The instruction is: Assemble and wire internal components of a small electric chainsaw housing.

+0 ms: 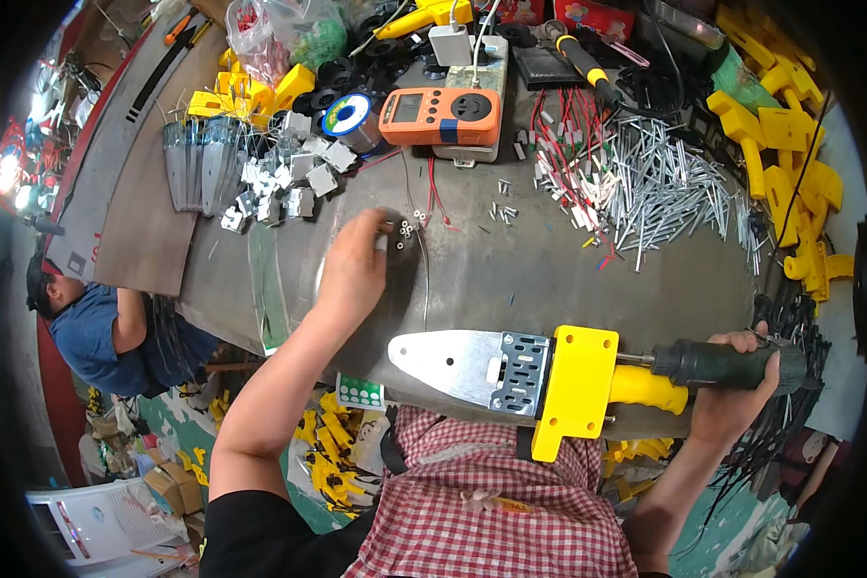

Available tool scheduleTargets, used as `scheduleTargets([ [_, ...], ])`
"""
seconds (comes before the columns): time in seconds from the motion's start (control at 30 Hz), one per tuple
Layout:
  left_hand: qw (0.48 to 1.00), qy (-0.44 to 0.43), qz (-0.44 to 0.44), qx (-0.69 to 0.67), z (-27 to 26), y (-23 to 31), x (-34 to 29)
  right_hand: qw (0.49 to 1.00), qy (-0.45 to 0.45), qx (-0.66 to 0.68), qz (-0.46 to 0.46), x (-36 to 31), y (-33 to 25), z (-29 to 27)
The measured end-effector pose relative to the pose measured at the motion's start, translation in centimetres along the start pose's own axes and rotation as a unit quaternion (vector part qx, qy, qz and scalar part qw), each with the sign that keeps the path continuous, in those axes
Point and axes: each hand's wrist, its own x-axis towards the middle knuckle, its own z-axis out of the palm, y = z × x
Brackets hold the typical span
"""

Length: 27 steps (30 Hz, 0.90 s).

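My right hand (730, 390) is wrapped round a dark green power screwdriver (698, 363). Its bit points left at a yellow plastic tool housing (578, 385), which lies at the table's near edge with its yellow handle to the right. A flat silver metal plate (443, 361) with a rounded tip extends leftward from that housing, a slotted metal bracket (523, 374) between them. Over the table, my left hand (356, 260) has its fingers bent together beside several small nuts (409, 229); whatever its fingertips pinch is hidden.
Long screws (665, 183) and red-wired parts (568, 159) are heaped at the back right. An orange meter (440, 118), a solder spool (349, 120) and white-metal blocks (299, 173) stand behind. Yellow housings (790, 173) pile up at right. Another person (125, 332) sits at left.
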Motion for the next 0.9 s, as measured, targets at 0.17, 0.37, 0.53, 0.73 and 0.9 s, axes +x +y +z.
scheduleTargets([
  [0.17, 0.994, -0.02, -0.106, -0.006, -1.3, 0.8, -0.3, 1.0, -0.014, 0.007, 0.005, 0.1, -0.2, -0.2],
  [0.37, 0.948, -0.078, 0.203, 0.232, -1.3, 2.6, -0.1, 1.0, -0.01, 0.008, 0.005, 0.1, -0.1, -0.3],
  [0.53, 0.983, -0.038, 0.175, 0.037, -0.8, 5.9, -1.2, 0.999, -0.009, 0.044, 0.015, 0.1, 0.1, -0.2],
  [0.73, 0.974, -0.115, 0.122, -0.151, 1.4, 11.2, -4.4, 0.999, 0.0, 0.036, 0.01, 0.1, 0.1, 0.2],
  [0.9, 0.98, -0.095, 0.097, -0.146, 2.4, 11.6, -4.4, 0.996, -0.018, 0.085, 0.035, 0.0, 0.2, 0.0],
])
